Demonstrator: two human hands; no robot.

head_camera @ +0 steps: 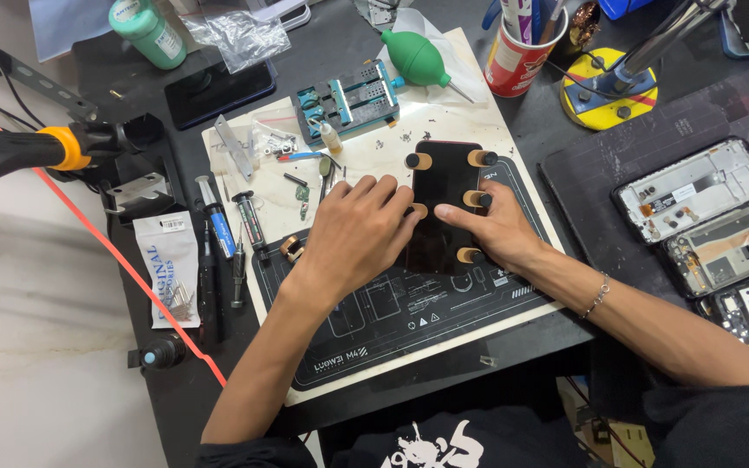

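Both hands pressing flat, fingers spread, on dark phone point(444, 204) clamped mid-mat on bench point(565, 147): left hand point(359, 230) covering left edge, right hand point(494, 227) at right edge; long axis pointing away.

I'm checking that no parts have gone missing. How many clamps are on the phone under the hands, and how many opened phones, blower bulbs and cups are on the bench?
Clamps on the black phone, some maybe hidden by the hands: 5
Opened phones: 3
Green blower bulb: 1
Red cup: 1
Total: 10
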